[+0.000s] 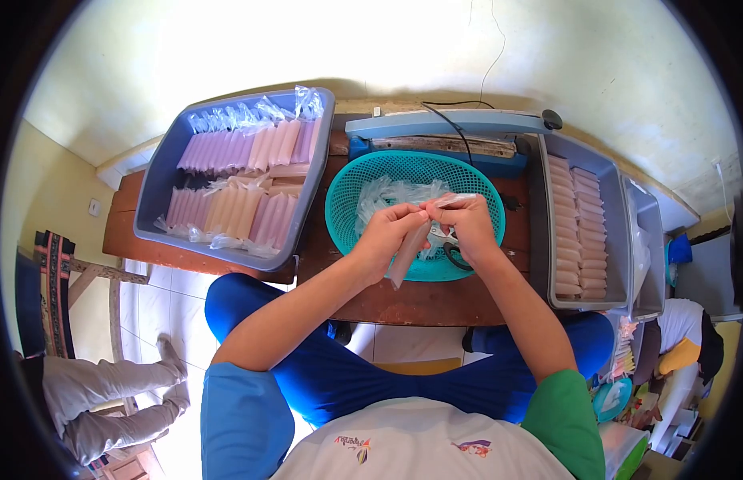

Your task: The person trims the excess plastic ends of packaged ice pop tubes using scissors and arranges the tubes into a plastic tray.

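Note:
My left hand is closed around a filled plastic tube of pale pink liquid, an ice pop, which tilts down toward me. My right hand pinches the clear upper end of its bag, and the fingertips of both hands meet there. A pair of scissors with dark handles shows just under my right hand; whether the fingers hold it or it lies in the basket, I cannot tell. Below both hands stands a turquoise mesh basket with a heap of clear plastic scraps in it.
A grey tub with rows of pink and purple ice pops stands left on the wooden table. Another grey tub with stacked pale tubes is right. Behind the basket lies a blue bag sealer. Other people are at both sides.

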Demonstrator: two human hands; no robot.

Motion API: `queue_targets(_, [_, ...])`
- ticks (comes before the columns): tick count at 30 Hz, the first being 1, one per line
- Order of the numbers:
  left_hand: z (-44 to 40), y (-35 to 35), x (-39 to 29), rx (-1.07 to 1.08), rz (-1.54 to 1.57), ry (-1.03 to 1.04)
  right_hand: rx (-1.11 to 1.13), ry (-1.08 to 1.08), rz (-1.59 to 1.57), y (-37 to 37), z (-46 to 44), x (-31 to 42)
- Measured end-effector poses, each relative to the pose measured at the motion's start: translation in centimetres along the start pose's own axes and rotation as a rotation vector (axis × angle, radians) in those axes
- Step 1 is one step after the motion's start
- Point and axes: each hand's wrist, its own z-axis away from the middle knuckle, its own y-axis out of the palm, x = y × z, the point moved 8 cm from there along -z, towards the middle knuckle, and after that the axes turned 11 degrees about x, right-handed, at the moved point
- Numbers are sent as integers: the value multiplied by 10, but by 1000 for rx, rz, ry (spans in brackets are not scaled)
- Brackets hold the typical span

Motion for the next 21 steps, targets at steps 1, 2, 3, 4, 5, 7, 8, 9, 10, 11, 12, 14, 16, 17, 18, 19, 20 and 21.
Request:
queue_targets(1, [0, 2, 0, 2, -2, -2, -3, -1, -2, 0, 0, 2])
queue_targets(2, [0, 4, -1, 10, 29, 17, -1, -10, -2, 1, 0, 4])
queue_targets(3, [-1, 6, -2, 17, 60, 36, 3, -19, -2, 2, 1, 6])
queue_targets(4, [-1, 7, -1, 19, 58, 35, 1, -21, -3, 3, 1, 7])
queue_targets(5, [-1, 7, -1, 14, 87, 52, 7, -39, 1, 5, 0, 10])
queue_targets(7, [0, 7, -1, 8, 115, 71, 15, -59, 6, 10, -1, 13])
queue_targets(8, [1, 7, -2, 5, 118, 86, 10, -63, -7, 12, -1, 13])
queue_targets(9, [2, 6, -4, 3, 121, 101, 5, -68, -20, 12, -2, 14])
queue_targets(10, [2, 5, -4, 3, 119, 102, 5, -70, -20, 13, -2, 15])
queue_targets(11, [2, 5, -5, 12, 110, 106, 9, -52, -28, 14, -3, 15])
queue_targets(12, [3, 5, -5, 21, 102, 110, 13, -33, -35, 15, -3, 14])
queue_targets(14, [3, 4, -4, 19, 63, 93, 7, -23, -47, 14, -4, 12])
queue_targets(16, [3, 7, -2, 19, 27, 78, 2, -12, -53, 10, -5, 8])
queue_targets(17, [4, 8, -1, -6, -13, 71, 6, 5, -50, 7, -6, 3])
queue_targets(18, [5, 8, 0, -32, -52, 63, 11, 23, -47, 5, -8, -2])
queue_targets(19, [5, 8, 1, -32, -50, 65, 12, 24, -45, 4, -9, -5])
queue_targets(20, [6, 8, 2, -38, -75, 52, 6, 26, -40, 3, -10, -8])
queue_targets(21, [7, 8, 4, -43, -100, 39, -1, 28, -35, 2, -10, -9])
